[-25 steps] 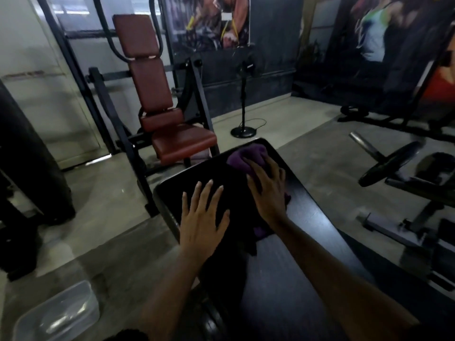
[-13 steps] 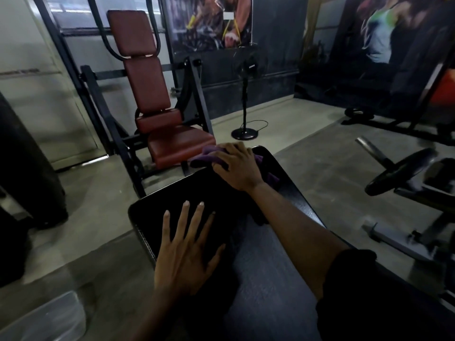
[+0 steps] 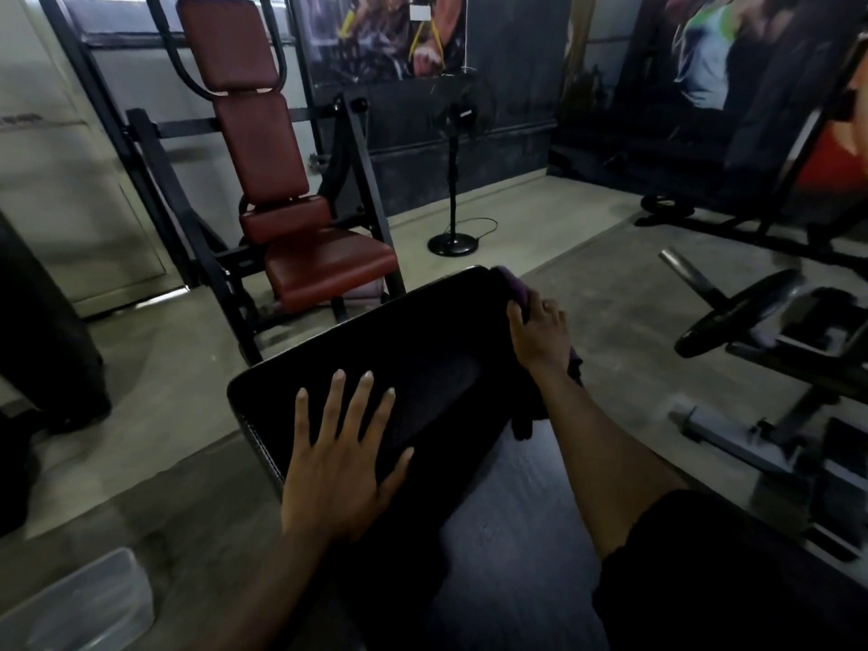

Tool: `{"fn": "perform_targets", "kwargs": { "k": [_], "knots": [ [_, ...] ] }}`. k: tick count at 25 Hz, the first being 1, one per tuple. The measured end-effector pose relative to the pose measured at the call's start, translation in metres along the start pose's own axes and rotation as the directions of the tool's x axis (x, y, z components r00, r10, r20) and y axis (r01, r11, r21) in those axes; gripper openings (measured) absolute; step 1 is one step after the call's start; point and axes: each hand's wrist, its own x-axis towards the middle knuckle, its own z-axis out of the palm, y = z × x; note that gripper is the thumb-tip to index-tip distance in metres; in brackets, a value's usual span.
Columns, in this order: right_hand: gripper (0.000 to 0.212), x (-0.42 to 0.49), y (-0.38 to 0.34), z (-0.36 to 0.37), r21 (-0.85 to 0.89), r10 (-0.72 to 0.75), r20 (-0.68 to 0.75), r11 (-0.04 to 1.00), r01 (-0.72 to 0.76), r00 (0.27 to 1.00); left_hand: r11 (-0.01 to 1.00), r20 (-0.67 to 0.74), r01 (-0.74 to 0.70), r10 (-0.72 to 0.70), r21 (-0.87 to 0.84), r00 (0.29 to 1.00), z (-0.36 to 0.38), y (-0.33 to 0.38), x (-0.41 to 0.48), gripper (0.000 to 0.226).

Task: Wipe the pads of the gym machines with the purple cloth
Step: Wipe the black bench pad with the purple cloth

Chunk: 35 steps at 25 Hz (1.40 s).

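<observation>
The black pad (image 3: 422, 359) fills the lower middle of the view, and everything else is placed from it. The left hand (image 3: 338, 467) lies flat on the pad's near left part, fingers spread, palm down, grasping nothing. The right hand (image 3: 540, 331) is at the pad's far right corner, fingers curled over the purple cloth (image 3: 516, 286), pressing it against the pad's edge. Part of the cloth shows beyond the fingertips at the corner, and a darker fold hangs below the wrist on the pad's right side. Beyond the pad's far left edge stands a red seat (image 3: 324, 270) with an upright backrest in a black frame. A fan (image 3: 458, 180) stands on the floor beyond the far corner. A weight plate (image 3: 737, 312) on a bar sits right of the pad. A clear tub (image 3: 80, 603) rests on the floor, near left of the pad.
</observation>
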Motion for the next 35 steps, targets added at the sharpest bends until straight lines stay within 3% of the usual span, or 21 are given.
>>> {"fn": "perform_targets", "kwargs": {
  "k": [7,12,16,20,24,27,31,35],
  "knots": [
    [0.051,-0.097,0.065,-0.024,-0.115,0.221,0.023,0.969,-0.217,0.975,1.000,-0.009,0.010,-0.010,-0.011,1.000,-0.003,0.001,-0.002,0.068],
    [0.051,-0.178,0.059,-0.029,-0.129,0.297,0.017,0.948,-0.292,0.955,0.999,-0.021,0.001,-0.002,-0.051,1.000,-0.004,-0.001,-0.003,0.068],
    [0.049,-0.253,0.049,-0.048,-0.123,0.176,0.166,0.980,-0.157,0.970,0.977,-0.003,-0.030,0.030,-0.212,1.000,-0.014,-0.002,-0.017,0.061],
    [0.049,-0.314,0.042,-0.082,-0.105,-0.013,0.362,0.993,0.055,0.932,0.935,0.026,-0.075,0.089,-0.346,0.996,-0.021,0.003,-0.102,0.053],
    [0.049,-0.387,0.021,-0.104,-0.042,-0.123,0.514,0.985,0.168,0.849,0.892,0.247,0.091,0.023,-0.442,0.969,-0.025,-0.006,-0.234,0.061],
    [0.050,-0.454,0.010,-0.112,0.046,-0.223,0.584,0.969,0.243,0.780,0.832,0.437,0.313,-0.096,-0.457,0.894,-0.039,-0.010,-0.337,0.057],
    [0.045,-0.532,-0.004,-0.104,0.103,-0.274,0.725,0.950,0.294,0.632,0.746,0.600,0.522,-0.208,-0.413,0.773,-0.054,-0.023,-0.450,0.054],
    [0.044,-0.593,-0.027,-0.076,0.184,-0.343,0.832,0.912,0.365,0.437,0.619,0.792,0.729,-0.270,-0.293,0.548,-0.064,-0.050,-0.543,0.052]
  ]
}}
